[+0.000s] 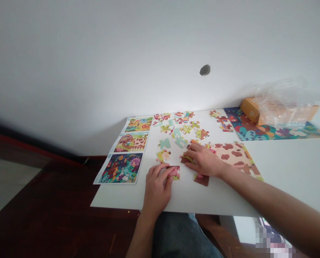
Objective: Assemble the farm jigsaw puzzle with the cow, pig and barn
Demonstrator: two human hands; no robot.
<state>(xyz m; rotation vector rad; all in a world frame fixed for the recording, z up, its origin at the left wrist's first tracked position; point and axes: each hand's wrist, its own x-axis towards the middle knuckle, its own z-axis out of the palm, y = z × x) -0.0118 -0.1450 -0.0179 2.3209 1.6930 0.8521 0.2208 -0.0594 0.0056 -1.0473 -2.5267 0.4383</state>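
My left hand is at the near edge of the white table, thumb and fingers closed on a pink jigsaw puzzle piece. To its right, my right hand reaches over the table with its fingers on a brown and green puzzle piece; the fingers hide part of it. Beneath the right wrist lies a brown piece with some pink. A joined section with a brown-spotted cow is partly covered by my right forearm. A yellow-green piece lies just beyond my left fingertips.
Several loose puzzle pieces are scattered toward the wall. At the left lies a sheet with three printed pictures. A dark forest picture lies at the back right, under an orange box with a clear plastic bag.
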